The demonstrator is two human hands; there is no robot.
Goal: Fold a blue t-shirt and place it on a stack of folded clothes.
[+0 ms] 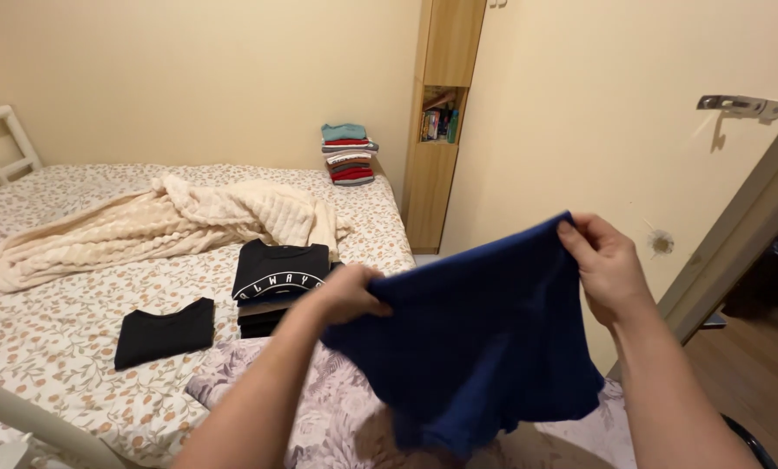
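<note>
I hold a dark blue garment [480, 339] up in front of me, stretched between both hands. My left hand [347, 293] grips its left top edge. My right hand [606, 260] pinches its right top corner. The cloth hangs down over a pale purple floral fabric [258, 373] on the near edge of the bed. Just beyond my left hand lies a folded stack topped by a black shirt with white print [280, 271].
A folded black garment [165, 332] lies on the floral bedsheet [50, 339]. A cream blanket [163, 221] is bunched across the bed. A pile of folded clothes [348, 155] sits at the far corner by a wooden shelf [441, 122]. A door [736, 226] stands at right.
</note>
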